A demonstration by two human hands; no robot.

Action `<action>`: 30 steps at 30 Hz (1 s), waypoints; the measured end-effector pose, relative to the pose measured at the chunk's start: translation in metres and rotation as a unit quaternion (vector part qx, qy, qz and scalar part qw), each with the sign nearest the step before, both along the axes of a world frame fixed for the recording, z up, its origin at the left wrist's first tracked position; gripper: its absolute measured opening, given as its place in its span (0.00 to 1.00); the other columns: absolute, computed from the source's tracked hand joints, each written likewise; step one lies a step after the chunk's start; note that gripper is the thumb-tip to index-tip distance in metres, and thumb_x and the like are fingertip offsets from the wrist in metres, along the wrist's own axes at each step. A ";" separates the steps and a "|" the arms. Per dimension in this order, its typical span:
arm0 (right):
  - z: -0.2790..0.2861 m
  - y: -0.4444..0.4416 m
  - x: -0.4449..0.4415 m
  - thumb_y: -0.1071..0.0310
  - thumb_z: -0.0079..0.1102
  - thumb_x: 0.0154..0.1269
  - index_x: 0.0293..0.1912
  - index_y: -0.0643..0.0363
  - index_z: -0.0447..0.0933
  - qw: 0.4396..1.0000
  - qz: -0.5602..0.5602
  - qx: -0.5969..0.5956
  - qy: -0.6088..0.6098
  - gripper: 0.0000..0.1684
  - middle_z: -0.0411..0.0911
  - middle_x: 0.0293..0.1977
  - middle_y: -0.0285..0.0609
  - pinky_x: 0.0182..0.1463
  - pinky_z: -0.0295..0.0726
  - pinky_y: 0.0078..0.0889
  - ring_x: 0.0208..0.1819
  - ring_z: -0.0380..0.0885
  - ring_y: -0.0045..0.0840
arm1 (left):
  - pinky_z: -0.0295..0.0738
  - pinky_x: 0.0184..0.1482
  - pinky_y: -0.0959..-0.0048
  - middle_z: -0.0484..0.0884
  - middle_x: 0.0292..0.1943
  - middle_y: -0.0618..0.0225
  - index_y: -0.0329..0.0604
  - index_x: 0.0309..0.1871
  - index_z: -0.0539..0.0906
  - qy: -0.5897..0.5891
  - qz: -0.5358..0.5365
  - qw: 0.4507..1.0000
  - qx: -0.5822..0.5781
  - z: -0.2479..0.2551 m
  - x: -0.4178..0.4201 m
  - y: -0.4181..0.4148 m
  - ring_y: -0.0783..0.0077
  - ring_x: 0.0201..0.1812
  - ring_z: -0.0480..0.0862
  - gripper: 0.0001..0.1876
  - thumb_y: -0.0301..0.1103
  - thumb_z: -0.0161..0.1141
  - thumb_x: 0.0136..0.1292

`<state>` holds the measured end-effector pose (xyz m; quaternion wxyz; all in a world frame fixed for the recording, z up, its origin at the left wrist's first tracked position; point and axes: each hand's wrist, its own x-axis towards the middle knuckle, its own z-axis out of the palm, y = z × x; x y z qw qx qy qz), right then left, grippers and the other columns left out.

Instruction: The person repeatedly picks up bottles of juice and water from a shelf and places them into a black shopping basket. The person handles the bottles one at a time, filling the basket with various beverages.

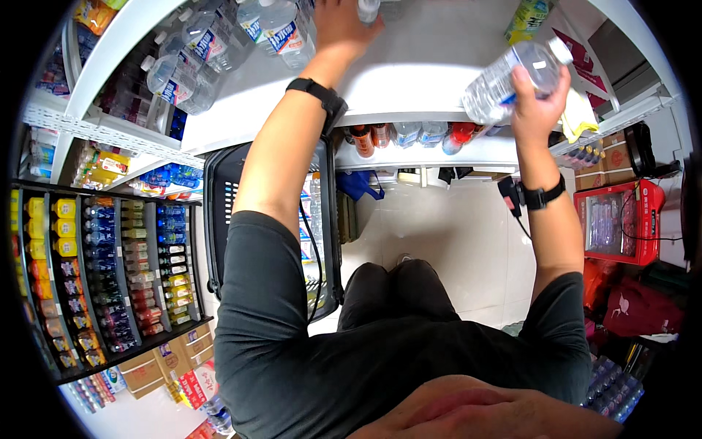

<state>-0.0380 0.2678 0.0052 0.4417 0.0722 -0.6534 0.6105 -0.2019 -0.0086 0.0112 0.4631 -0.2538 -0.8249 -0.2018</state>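
Observation:
My right hand point(540, 104) grips a large clear plastic bottle point(488, 93) with a white cap, tilted over the front edge of a white shelf point(417, 90). Over the same shelf, my left hand point(343, 27) reaches to the top edge of the view, where its fingertips are cut off. A clear bottle with a white cap point(368, 7) is by its thumb; whether the hand holds that bottle cannot be told. Several labelled clear bottles point(285, 35) stand on the shelf left of my left hand. A green-yellow bottle point(526, 22) is at the shelf's right end.
A black shopping basket point(334, 219) with bottles inside stands below my left arm. Smaller bottles point(362, 140) line the lower shelf. At left is a black drinks rack point(120, 274); cardboard boxes point(142, 373) lie below it. A red glass-fronted cabinet point(650, 219) is at right.

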 end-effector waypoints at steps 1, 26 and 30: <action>0.004 0.005 0.014 0.65 0.77 0.59 0.66 0.66 0.63 1.000 0.015 -0.017 -0.009 0.42 0.77 0.51 0.42 0.58 0.77 0.28 0.51 0.78 0.22 | 0.73 0.58 0.54 0.81 0.52 0.56 0.44 0.52 0.80 -0.009 -0.016 1.000 -0.003 -0.005 0.001 0.002 0.48 0.57 0.77 0.25 0.37 0.75 0.49; -0.056 0.034 0.230 0.75 0.68 0.61 0.67 0.61 0.63 0.920 0.124 -0.081 -0.362 0.37 0.73 0.54 0.41 0.62 0.72 0.30 0.55 0.74 0.25 | 0.75 0.39 0.77 0.80 0.34 0.70 0.43 0.39 0.74 -0.278 0.144 0.645 0.697 0.025 0.442 -0.133 0.79 0.34 0.79 0.06 0.31 0.58 0.75; -0.047 -0.005 0.176 0.73 0.70 0.60 0.66 0.60 0.65 0.929 0.179 -0.060 -0.318 0.37 0.73 0.55 0.40 0.64 0.71 0.32 0.56 0.73 0.25 | 0.79 0.43 0.73 0.84 0.39 0.63 0.41 0.43 0.75 -0.257 0.132 0.630 0.720 0.018 0.455 -0.147 0.74 0.39 0.82 0.05 0.31 0.57 0.75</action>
